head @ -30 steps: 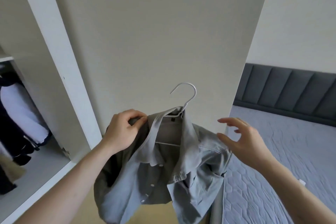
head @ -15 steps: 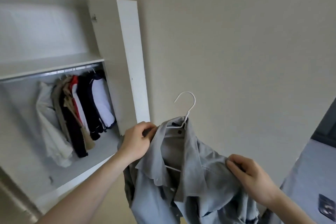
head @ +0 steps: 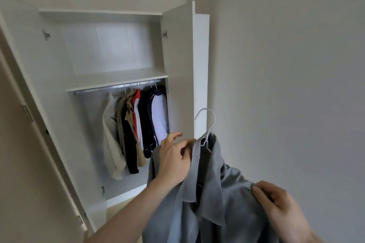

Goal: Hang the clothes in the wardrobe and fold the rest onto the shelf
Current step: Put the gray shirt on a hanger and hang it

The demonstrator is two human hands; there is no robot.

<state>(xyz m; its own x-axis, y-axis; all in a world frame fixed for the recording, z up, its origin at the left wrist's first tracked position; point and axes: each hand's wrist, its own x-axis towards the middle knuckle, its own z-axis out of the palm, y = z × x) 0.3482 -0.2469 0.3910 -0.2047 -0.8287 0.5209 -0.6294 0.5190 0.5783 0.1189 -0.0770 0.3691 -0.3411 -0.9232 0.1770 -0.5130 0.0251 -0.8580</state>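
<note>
Grey shirt (head: 213, 199) on a white hanger (head: 206, 124), up in front of the open wardrobe (head: 177, 49), left hand (head: 173, 160) gripping its collar side, right hand (head: 280, 209) pinching the shoulder, hung clothes (head: 136, 128) bunched on the rail (head: 98, 89) beyond

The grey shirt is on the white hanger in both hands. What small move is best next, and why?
Probably lift the hanger toward the bare left part of the rail. The grey shirt already sits on it, the left hand holds the collar, the right hand the shoulder, and the hook is free.
</note>
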